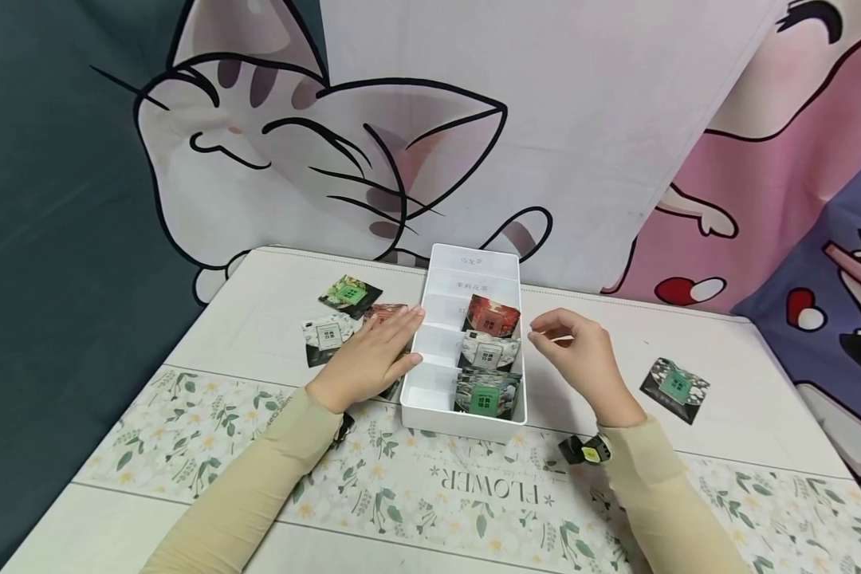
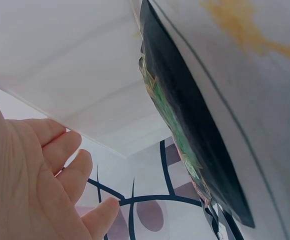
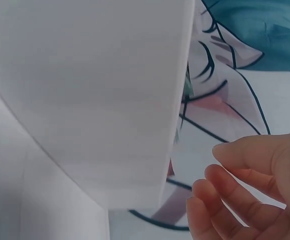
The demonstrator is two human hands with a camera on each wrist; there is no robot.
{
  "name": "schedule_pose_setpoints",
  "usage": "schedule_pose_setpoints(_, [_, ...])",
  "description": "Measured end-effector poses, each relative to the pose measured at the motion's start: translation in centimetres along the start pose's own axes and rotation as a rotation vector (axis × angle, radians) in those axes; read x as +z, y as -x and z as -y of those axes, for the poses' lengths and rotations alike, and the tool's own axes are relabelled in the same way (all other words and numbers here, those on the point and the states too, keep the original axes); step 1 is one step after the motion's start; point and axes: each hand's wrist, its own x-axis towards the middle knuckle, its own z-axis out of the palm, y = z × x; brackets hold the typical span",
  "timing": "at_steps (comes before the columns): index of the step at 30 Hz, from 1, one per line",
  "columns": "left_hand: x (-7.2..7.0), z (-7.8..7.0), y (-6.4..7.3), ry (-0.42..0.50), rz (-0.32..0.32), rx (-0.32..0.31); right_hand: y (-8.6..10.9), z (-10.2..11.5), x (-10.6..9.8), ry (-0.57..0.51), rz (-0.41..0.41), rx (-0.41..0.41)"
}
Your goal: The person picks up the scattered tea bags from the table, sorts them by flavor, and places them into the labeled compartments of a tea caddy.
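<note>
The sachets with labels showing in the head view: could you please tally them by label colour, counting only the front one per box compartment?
Green sachets: 3
White sachets: 2
Red sachets: 2
Total: 7
A dark item partly under the left hand shows no readable label, so it is left out.

Head view: from above the near side of the worktop (image 1: 218, 343), facing forward and down; wide, at middle range; takes in left hand (image 1: 369, 359), right hand (image 1: 579, 351), whole box (image 1: 466, 425) and cat backdrop (image 1: 280, 195).
Left wrist view: low, close, rolled sideways; faces past the box's left side toward the backdrop.
Right wrist view: low, close at the box's right side; likewise rolled, facing the backdrop.
Shared: box and backdrop, all views; each hand, head and own wrist view.
</note>
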Motion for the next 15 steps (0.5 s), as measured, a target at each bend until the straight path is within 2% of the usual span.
schedule_pose_setpoints(9, [-0.2,-0.2,0.0,0.009,0.009,-0.003,0.7,-2.5,-2.2,0.08,-0.087,0.029])
schedule_pose_setpoints(15, [-0.1,-0.1,-0.1,-0.007,0.01,-0.006,0.9,-4.5,-4.0,0.145,-0.123,0.082])
